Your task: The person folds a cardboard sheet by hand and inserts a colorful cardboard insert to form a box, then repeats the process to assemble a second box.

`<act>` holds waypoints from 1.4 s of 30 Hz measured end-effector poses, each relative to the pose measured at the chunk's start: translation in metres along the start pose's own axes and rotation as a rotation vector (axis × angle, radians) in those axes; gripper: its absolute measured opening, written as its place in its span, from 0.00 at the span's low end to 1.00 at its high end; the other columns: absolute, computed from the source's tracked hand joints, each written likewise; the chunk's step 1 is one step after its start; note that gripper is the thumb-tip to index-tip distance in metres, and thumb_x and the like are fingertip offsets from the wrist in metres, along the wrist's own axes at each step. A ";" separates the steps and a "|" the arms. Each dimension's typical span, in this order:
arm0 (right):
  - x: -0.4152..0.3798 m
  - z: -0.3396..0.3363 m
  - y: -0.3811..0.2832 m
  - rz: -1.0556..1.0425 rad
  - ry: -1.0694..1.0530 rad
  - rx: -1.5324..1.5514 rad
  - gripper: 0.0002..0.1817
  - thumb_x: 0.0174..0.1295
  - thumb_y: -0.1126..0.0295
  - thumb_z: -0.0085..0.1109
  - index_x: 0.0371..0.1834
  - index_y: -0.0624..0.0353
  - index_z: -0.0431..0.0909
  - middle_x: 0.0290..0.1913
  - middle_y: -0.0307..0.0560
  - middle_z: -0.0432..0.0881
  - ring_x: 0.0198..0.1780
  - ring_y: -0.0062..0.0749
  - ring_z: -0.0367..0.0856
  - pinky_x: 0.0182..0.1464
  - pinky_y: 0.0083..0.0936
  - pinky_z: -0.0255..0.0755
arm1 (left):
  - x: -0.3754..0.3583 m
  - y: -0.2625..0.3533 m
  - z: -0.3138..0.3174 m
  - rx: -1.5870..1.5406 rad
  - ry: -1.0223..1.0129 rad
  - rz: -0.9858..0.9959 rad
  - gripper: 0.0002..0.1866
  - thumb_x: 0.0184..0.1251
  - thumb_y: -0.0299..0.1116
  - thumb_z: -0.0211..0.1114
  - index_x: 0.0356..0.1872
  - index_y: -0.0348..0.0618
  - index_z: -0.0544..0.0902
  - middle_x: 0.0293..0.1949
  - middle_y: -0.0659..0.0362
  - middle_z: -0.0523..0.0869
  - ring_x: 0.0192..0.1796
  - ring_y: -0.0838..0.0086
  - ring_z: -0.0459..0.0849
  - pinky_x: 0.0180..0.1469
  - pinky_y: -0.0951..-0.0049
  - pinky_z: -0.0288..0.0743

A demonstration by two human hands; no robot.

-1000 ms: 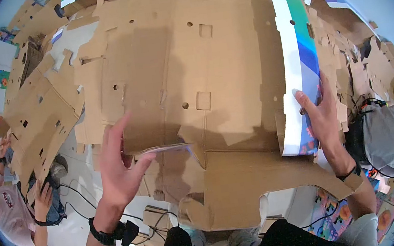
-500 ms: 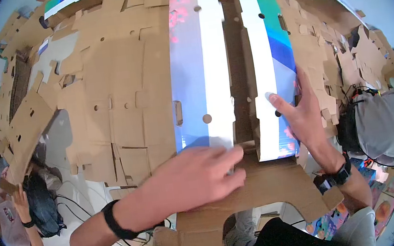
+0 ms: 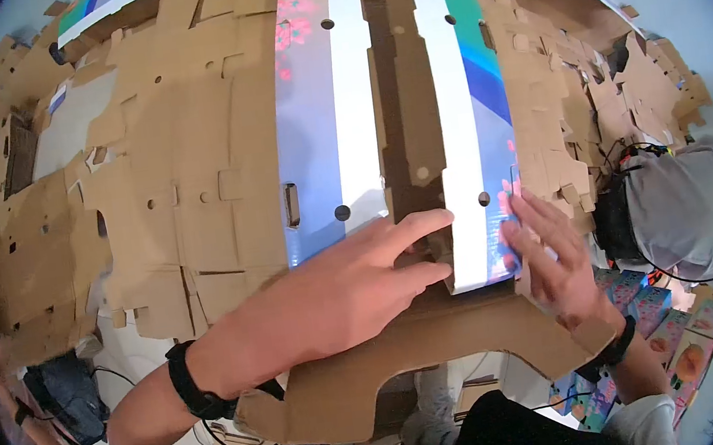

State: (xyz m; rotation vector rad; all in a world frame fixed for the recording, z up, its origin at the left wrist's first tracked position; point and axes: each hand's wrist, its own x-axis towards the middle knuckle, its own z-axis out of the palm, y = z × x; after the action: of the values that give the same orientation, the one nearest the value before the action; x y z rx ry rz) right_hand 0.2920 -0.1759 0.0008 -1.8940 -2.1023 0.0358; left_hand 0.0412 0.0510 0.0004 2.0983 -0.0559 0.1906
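White-banded, blue-printed cardboard flaps (image 3: 317,120)

1. The left panel (image 3: 307,131) is long cardboard. It is purple and blue, with pink flowers at the far end and a white stripe down its right side. It has two round holes and a small slot.
2. The right panel (image 3: 456,130) is long too. It has a white stripe, then green, blue and pink. It also has two round holes.
3. The panels lie side by side, with a dark brown gap (image 3: 403,119) between them.
4. The front flap (image 3: 441,328) is plain brown, with a big curved cut-out.
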 end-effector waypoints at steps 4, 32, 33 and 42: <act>0.003 -0.011 -0.020 0.014 -0.126 0.032 0.37 0.60 0.78 0.63 0.78 0.57 0.73 0.80 0.62 0.72 0.79 0.63 0.73 0.76 0.54 0.72 | 0.003 -0.006 -0.008 -0.079 -0.008 0.007 0.19 0.67 0.15 0.63 0.57 0.38 0.87 0.68 0.49 0.81 0.60 0.58 0.86 0.64 0.60 0.82; 0.004 0.013 -0.052 0.926 0.349 0.969 0.17 0.78 0.60 0.63 0.51 0.65 0.87 0.65 0.55 0.87 0.71 0.43 0.81 0.71 0.36 0.75 | -0.064 -0.002 0.001 -0.404 0.310 -0.645 0.21 0.65 0.35 0.81 0.58 0.48 0.91 0.72 0.53 0.83 0.79 0.73 0.71 0.77 0.60 0.64; 0.008 0.020 -0.050 0.880 0.453 0.900 0.17 0.76 0.71 0.63 0.63 0.65 0.78 0.58 0.47 0.88 0.59 0.29 0.86 0.66 0.31 0.76 | -0.064 -0.002 0.014 -0.485 0.453 -0.718 0.22 0.64 0.33 0.81 0.59 0.45 0.89 0.68 0.52 0.84 0.76 0.74 0.73 0.74 0.61 0.68; 0.054 0.003 -0.032 0.769 0.220 0.555 0.29 0.77 0.70 0.63 0.79 0.61 0.68 0.55 0.53 0.80 0.52 0.35 0.85 0.52 0.31 0.81 | -0.038 -0.027 0.030 -0.310 1.193 -0.494 0.37 0.66 0.29 0.79 0.72 0.35 0.70 0.61 0.52 0.74 0.60 0.68 0.77 0.63 0.61 0.77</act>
State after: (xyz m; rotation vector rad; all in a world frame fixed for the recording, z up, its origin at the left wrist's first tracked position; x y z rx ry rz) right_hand 0.2566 -0.1267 0.0160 -2.0758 -0.9795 0.4939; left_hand 0.0103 0.0375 -0.0432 1.3573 1.0501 1.0074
